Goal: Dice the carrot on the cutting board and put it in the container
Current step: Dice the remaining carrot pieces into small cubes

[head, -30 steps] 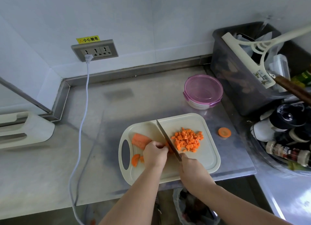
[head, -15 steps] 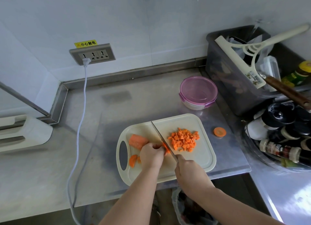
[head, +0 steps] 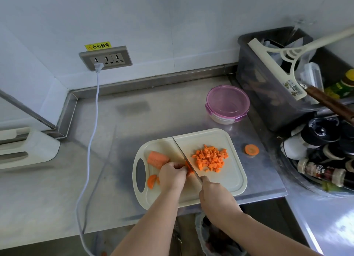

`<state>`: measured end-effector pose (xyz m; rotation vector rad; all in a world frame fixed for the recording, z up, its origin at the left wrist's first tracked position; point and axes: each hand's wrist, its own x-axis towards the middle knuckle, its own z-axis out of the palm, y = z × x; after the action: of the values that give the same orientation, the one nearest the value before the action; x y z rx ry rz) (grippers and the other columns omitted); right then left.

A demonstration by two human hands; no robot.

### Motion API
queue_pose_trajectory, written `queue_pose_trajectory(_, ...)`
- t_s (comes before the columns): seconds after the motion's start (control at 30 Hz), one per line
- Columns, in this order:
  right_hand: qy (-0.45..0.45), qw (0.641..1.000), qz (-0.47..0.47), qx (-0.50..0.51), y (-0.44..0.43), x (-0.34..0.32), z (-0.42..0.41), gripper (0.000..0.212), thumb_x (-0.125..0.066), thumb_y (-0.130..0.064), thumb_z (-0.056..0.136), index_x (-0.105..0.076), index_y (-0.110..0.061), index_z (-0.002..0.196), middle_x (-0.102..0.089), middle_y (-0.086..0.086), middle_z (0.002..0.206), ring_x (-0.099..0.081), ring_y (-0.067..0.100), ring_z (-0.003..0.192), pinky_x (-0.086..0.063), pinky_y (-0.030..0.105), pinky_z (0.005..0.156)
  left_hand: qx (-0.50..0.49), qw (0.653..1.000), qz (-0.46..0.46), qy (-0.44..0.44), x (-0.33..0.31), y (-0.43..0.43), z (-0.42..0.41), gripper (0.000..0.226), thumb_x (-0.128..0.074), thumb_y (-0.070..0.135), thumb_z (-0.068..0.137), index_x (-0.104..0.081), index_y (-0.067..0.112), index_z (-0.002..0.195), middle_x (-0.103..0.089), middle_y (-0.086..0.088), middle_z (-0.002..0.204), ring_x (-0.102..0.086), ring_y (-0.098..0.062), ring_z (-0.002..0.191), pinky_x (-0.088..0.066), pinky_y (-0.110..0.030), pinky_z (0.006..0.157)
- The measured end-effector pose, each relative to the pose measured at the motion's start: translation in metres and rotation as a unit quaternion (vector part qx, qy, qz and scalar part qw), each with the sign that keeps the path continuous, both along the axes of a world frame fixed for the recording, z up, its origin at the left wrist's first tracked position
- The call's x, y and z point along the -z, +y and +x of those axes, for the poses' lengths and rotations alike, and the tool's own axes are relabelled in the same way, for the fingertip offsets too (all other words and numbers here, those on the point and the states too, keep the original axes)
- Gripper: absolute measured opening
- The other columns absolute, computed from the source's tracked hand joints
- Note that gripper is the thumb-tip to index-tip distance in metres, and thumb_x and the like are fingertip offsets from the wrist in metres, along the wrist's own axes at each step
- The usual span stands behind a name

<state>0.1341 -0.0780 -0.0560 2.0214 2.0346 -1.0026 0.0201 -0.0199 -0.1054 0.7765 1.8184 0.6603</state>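
Observation:
A cream cutting board (head: 226,183) lies near the counter's front edge. A pile of diced carrot (head: 209,158) sits on its right half. My left hand (head: 172,174) holds down carrot strips (head: 188,166) with curled fingers at the board's middle. My right hand (head: 214,196) grips the knife (head: 183,156), its blade against the strips. A carrot chunk (head: 157,159) lies at the board's left, with carrot slices (head: 152,181) below it. A round container with a pink lid (head: 228,103) stands behind the board.
One carrot slice (head: 251,149) lies on the steel counter right of the board. A dark bin with a squeegee (head: 268,79) and a basin of bottles (head: 321,164) crowd the right. A white cord (head: 90,141) runs from the wall socket (head: 106,58) over the counter's front.
The hands and knife stay at the carrot strips in all frames; the view has shifted slightly. The diced pile looks much the same.

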Motion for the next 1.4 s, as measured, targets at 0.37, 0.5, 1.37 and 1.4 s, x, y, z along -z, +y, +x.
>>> queue_pose_trajectory(0.37, -0.012, 0.998, -0.045, 0.039, 0.007, 0.018, -0.001, 0.031, -0.039, -0.009, 0.098, -0.040, -0.016, 0.128, -0.063, 0.005, 0.102, -0.063, 0.019, 0.088, -0.057, 0.032, 0.076, 0.015, 0.998, 0.006, 0.064, -0.003, 0.001, 0.001, 0.008, -0.068, 0.017, 0.082, -0.069, 0.012, 0.089, -0.069, -0.001, 0.083, -0.062, -0.016, 0.077, -0.043, -0.024, 0.062)
queue_pose_trajectory(0.5, -0.007, 0.998, -0.037, 0.047, 0.009, 0.019, -0.001, 0.028, -0.040, -0.008, 0.097, -0.043, -0.016, 0.124, -0.063, 0.004, 0.100, -0.064, 0.020, 0.088, -0.057, 0.034, 0.076, 0.011, 0.998, 0.008, 0.059, -0.005, 0.000, 0.001, 0.008, -0.068, 0.016, 0.083, -0.069, 0.011, 0.089, -0.069, -0.001, 0.082, -0.062, -0.015, 0.074, -0.042, -0.023, 0.058)
queue_pose_trajectory(1.37, 0.010, 0.999, -0.019, 0.044, 0.004, 0.013, -0.006, 0.025, -0.037, -0.009, 0.098, -0.043, -0.015, 0.121, -0.062, 0.006, 0.095, -0.064, 0.025, 0.088, -0.052, 0.034, 0.071, 0.008, 1.000, 0.007, 0.002, -0.013, -0.005, 0.001, 0.012, -0.067, 0.012, 0.081, -0.067, 0.021, 0.073, -0.072, -0.005, 0.078, -0.068, -0.025, 0.082, -0.057, -0.042, 0.081)
queue_pose_trajectory(1.4, 0.005, 0.999, -0.024, 0.043, 0.005, 0.014, -0.007, 0.026, -0.038, -0.008, 0.097, -0.042, -0.015, 0.122, -0.062, 0.006, 0.096, -0.064, 0.024, 0.088, -0.052, 0.034, 0.072, 0.009, 1.000, 0.007, 0.004, -0.013, -0.005, 0.001, 0.012, -0.067, 0.013, 0.081, -0.067, 0.022, 0.073, -0.072, -0.004, 0.079, -0.068, -0.024, 0.082, -0.057, -0.042, 0.082)
